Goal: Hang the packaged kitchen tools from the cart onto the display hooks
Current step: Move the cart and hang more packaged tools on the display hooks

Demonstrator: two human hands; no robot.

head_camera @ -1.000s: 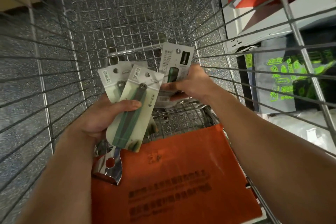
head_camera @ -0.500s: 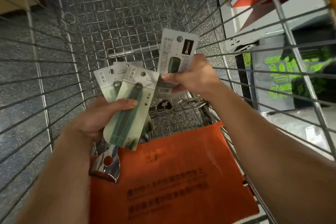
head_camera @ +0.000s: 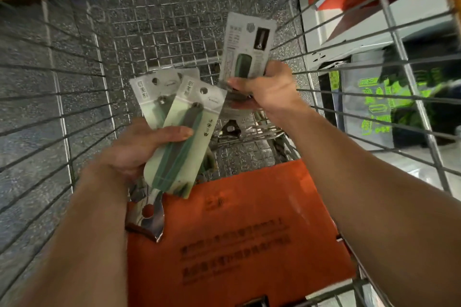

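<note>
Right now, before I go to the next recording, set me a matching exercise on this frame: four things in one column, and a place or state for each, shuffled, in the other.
Things
1. left hand
2. right hand
3. orange panel
4. metal tool head

Places or states
A. sticks out below the green packages
B. lies at the near end of the cart, dark print on it
C. grips a grey-card package, held upright
D. grips the fanned green packages

Pairs: 1-D, 2-C, 3-B, 4-A
</note>
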